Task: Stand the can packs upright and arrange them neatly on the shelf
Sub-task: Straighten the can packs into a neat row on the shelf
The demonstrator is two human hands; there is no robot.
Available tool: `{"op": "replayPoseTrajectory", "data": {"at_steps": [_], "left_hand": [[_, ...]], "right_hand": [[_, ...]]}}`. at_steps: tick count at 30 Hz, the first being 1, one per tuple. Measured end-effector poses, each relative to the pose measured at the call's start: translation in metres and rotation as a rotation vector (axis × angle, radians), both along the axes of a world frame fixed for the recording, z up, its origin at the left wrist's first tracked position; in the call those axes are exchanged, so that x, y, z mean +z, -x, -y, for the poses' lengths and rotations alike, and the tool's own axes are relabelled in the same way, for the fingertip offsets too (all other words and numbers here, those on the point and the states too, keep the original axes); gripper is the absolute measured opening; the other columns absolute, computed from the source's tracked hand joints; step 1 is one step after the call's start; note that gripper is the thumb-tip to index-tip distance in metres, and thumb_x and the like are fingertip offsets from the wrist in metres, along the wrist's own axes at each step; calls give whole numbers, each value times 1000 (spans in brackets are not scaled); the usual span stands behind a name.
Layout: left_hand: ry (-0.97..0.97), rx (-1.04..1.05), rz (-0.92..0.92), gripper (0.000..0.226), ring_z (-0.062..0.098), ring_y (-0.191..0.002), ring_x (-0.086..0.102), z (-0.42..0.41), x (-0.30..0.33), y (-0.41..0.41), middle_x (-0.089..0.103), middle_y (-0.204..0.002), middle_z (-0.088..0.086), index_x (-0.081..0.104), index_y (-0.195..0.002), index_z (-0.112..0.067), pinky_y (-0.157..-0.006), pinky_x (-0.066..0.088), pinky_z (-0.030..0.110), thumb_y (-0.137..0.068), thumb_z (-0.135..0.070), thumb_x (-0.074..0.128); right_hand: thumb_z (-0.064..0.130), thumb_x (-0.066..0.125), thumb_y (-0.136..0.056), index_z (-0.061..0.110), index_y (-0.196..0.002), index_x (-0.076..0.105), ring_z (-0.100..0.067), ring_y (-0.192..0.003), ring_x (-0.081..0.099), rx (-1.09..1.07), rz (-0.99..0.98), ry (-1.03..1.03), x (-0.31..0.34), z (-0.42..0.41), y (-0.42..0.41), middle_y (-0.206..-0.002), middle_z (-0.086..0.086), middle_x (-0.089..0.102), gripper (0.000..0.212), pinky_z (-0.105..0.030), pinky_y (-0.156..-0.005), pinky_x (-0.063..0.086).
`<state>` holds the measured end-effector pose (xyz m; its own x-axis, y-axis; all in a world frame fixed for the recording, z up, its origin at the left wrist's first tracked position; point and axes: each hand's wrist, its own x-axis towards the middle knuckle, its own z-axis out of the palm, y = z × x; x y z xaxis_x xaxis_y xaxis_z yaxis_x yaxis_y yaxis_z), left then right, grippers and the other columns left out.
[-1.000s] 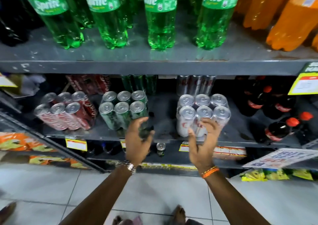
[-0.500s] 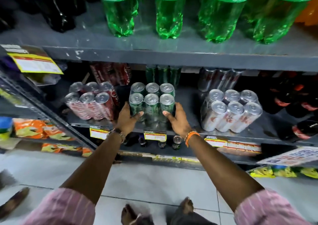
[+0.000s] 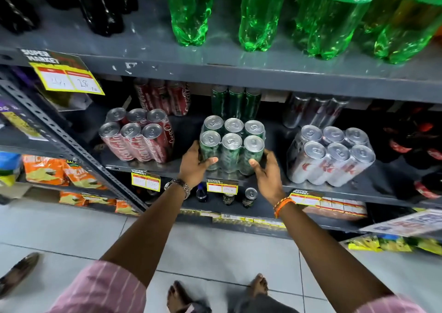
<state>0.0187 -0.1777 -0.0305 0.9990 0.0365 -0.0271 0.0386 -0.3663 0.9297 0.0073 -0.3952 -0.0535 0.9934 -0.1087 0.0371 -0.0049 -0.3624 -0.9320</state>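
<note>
Hands come first in the view, both reaching in from pink striped sleeves. The left hand (image 3: 195,163) cups the left side of the green can pack (image 3: 232,148), thumb laid across its front; the right hand (image 3: 266,171) cups the right side, thumb pointing in at the front. The fingers of both are curled around the pack and partly hidden behind it, so how firmly they press I cannot tell.

The pack stands at the front edge of the middle shelf (image 3: 368,190), its six tops facing up and slightly toward the camera, looking close to upright. Just to its left the red can pack (image 3: 137,138) leans backward to the left; to its right, a little apart, the silver can pack (image 3: 331,156) leans to the right. Behind each, further packs stand in the shadow at the back.

Judging from this, the green pack is nearly placed and the two leaning packs are not yet righted. The risks: the pack sits so near the lip that a careless release could tip it off toward the floor; the shrink wrap may slip under the palms; and pushing it back askew could knock the rear green pack (image 3: 235,103).
</note>
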Motion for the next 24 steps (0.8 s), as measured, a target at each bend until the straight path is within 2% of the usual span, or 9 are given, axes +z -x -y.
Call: {"op": "replayPoseTrajectory", "data": {"at_steps": [4, 5, 9, 12, 14, 19, 22, 24], "left_hand": [[-2, -9, 12, 57, 11, -105, 65, 0, -5, 2, 68, -123, 6, 49, -131, -7, -84, 49, 5, -82, -15, 76], [-16, -7, 13, 56, 13, -106, 66, -1, -6, 2, 68, -121, 4, 50, -130, -8, -86, 51, 8, -81, -18, 76], [-36, 2, 24, 61, 15, -108, 68, -3, -10, 3, 70, -118, 1, 51, -126, -13, -97, 56, 37, -76, -35, 77], [-34, 9, 35, 67, 14, -109, 68, -4, -13, 4, 70, -117, 0, 51, -124, -15, -96, 56, 41, -71, -48, 73], [-24, 18, 30, 64, 14, -109, 68, -4, -16, 4, 70, -118, -1, 50, -123, -18, -96, 55, 44, -71, -47, 74], [-27, 5, 10, 58, 15, -114, 65, -4, -14, 1, 67, -124, 0, 48, -129, -18, -101, 52, 43, -79, -32, 75], [-4, -37, -2, 60, 17, -118, 64, -6, -10, 1, 66, -127, 1, 46, -133, -19, -104, 51, 45, -80, -29, 74], [-18, -42, -15, 61, 17, -120, 62, -12, -6, 3, 65, -129, 2, 45, -133, -17, -104, 50, 46, -81, -24, 75]], "right_hand": [[48, 56, -86, 20, -123, 47, -21, -115, 59, 12, -2, -3, 0, 3, 2, -120, -4, 61, 47, -48, -100, 48], [48, 56, -86, 22, -124, 47, -21, -115, 59, 20, -10, 3, 0, 3, 2, -121, -3, 60, 47, -48, -100, 48], [50, 54, -87, 22, -126, 43, -20, -119, 57, 55, -35, 17, 1, 5, 1, -125, -3, 58, 49, -47, -103, 47], [40, 54, -91, 15, -129, 44, -19, -119, 55, 84, -25, 40, 3, 7, 0, -126, -4, 57, 46, -44, -105, 46], [35, 55, -93, 13, -129, 43, -18, -120, 54, 109, -26, 51, 3, 9, -2, -127, -3, 56, 44, -43, -105, 45], [51, 52, -89, 15, -130, 43, -19, -121, 54, 94, -30, 73, -3, 10, -5, -129, -3, 55, 55, -46, -105, 45], [40, 56, -92, 14, -132, 43, -18, -120, 52, 57, -21, 71, 0, 3, 1, -126, -2, 53, 50, -45, -106, 44], [34, 61, -90, 11, -139, 39, -20, -125, 44, -63, 64, 135, 4, -6, 8, -131, -2, 46, 58, -41, -112, 36]]}}
